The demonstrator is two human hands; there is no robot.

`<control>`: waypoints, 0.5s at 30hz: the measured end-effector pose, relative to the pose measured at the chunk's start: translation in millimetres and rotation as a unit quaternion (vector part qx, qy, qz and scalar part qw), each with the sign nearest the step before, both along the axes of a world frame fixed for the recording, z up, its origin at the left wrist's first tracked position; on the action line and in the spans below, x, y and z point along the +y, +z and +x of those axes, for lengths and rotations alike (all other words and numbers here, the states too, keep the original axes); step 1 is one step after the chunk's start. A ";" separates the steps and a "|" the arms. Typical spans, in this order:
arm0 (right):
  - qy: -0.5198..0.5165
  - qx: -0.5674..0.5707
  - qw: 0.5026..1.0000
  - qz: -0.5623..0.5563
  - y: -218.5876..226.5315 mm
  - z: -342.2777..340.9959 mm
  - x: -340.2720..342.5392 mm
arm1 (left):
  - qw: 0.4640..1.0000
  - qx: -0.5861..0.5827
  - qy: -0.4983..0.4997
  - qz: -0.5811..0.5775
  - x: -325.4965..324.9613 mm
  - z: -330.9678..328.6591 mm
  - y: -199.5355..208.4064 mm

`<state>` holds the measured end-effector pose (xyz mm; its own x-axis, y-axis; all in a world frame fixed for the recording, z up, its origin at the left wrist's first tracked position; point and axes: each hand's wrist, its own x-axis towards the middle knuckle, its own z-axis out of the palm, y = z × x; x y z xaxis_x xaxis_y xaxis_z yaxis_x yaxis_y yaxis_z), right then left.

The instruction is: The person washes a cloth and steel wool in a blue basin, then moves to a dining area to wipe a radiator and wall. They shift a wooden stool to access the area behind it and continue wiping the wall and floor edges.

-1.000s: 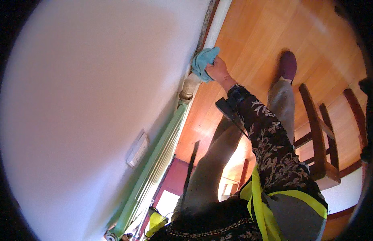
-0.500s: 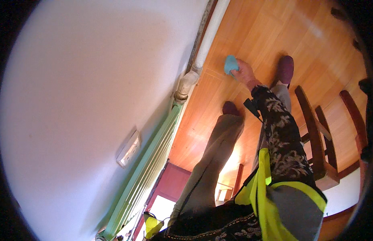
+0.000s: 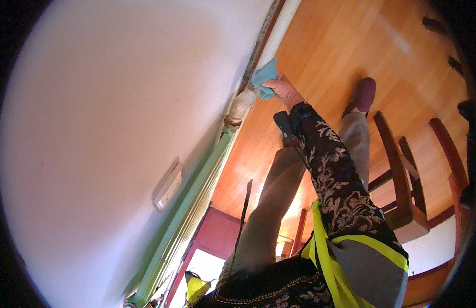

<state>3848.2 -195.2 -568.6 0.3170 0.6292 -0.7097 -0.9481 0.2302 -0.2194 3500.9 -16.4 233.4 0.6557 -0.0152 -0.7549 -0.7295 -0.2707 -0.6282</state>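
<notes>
From where I stand, the person's right hand (image 3: pixel 286 91) is stretched out toward the foot of the wall (image 3: pixel 104 128), its fingers curled in and closed on a blue-green cloth (image 3: pixel 265 81). There is hardly any gap in that grip; the cloth is pinched at its near edge, and the rest of it spreads loosely beyond the fingertips. It lies over the near end of a white pipe (image 3: pixel 280 33) that runs along the wall, just beside a pale, rounded pipe joint (image 3: pixel 241 104). How hard it is pressed there I cannot tell. The left hand is out of my sight, so I cannot tell how its fingers stand. Below the joint comes a green radiator (image 3: pixel 169 251), set close along the wall, with a white socket box (image 3: pixel 167 187) fixed to the wall near it. The right arm wears a dark sleeve (image 3: pixel 345 192) with a pale leaf pattern, and a small black device (image 3: pixel 282 123) sits by the wrist. A vest (image 3: pixel 369 259) in grey and bright yellow covers the shoulder. The grey-brown trousers (image 3: pixel 279 177) show the legs set apart over the orange-brown wooden floor (image 3: pixel 320 56), one foot in a dark purple shoe (image 3: pixel 366 93). Near that leg, on the person's right, stands a dark wooden chair (image 3: pixel 398 169).
</notes>
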 end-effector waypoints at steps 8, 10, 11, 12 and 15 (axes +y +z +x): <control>-0.081 -0.114 0.957 -0.253 21.6 -27.0 46.3 | 0.845 -0.314 0.424 -0.091 -26.7 61.3 -54.8; -0.036 -0.168 0.899 -0.403 49.7 -30.3 63.3 | 0.866 -0.330 0.363 -0.102 -28.2 73.8 -59.7; -0.037 -0.217 0.854 -0.471 59.5 -26.8 69.2 | 0.873 -0.342 0.329 -0.116 -24.8 76.7 -63.6; -0.049 -0.252 0.858 -0.444 69.2 -26.6 68.3 | 0.831 -0.302 0.456 -0.099 -25.3 80.2 -63.6; 0.013 -0.177 0.834 -0.522 75.2 -15.2 69.9 | 0.773 -0.324 0.539 -0.089 -26.5 85.3 -73.3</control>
